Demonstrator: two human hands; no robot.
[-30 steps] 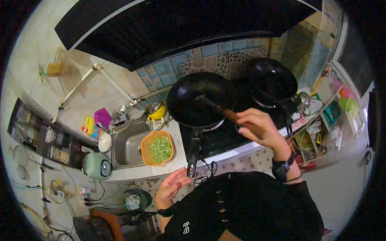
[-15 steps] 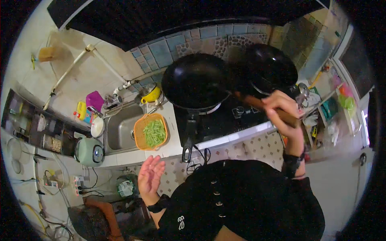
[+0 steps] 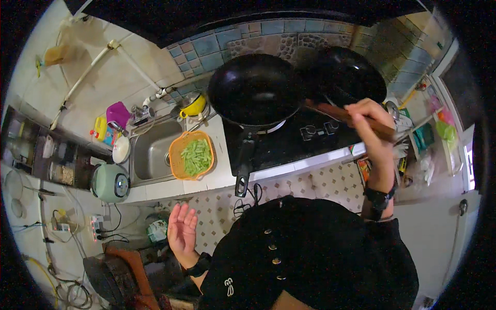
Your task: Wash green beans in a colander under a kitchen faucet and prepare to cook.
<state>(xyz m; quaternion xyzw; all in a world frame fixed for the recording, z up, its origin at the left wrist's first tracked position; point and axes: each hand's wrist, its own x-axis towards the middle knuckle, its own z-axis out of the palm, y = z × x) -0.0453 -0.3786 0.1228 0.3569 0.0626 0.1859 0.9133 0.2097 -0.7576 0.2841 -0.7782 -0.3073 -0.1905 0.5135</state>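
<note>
My right hand (image 3: 369,116) is closed around a utensil with a long brown wooden handle (image 3: 333,110), held above the stove. The handle's far end reaches the rim of a black wok (image 3: 253,93) and blends into the dark there, so the utensil's kind cannot be made out. The wok sits on the left burner, and its black handle (image 3: 244,165) points toward me. Over the floor, my left hand (image 3: 183,230) is open, palm up, with nothing in it. On the counter beyond it, an orange plastic basket (image 3: 175,155) holds cut green beans (image 3: 196,157).
A second black pan (image 3: 349,75) occupies the right burner of the black stove (image 3: 294,155). Left of the basket are a steel sink (image 3: 147,157) and a pale green rice cooker (image 3: 109,183). A yellow pot (image 3: 194,106) stands behind the basket. Shelves (image 3: 431,137) line the right side.
My right hand has risen slightly with the wooden-handled utensil. My left hand has shifted a little left and down. The whole view has tilted slightly.
</note>
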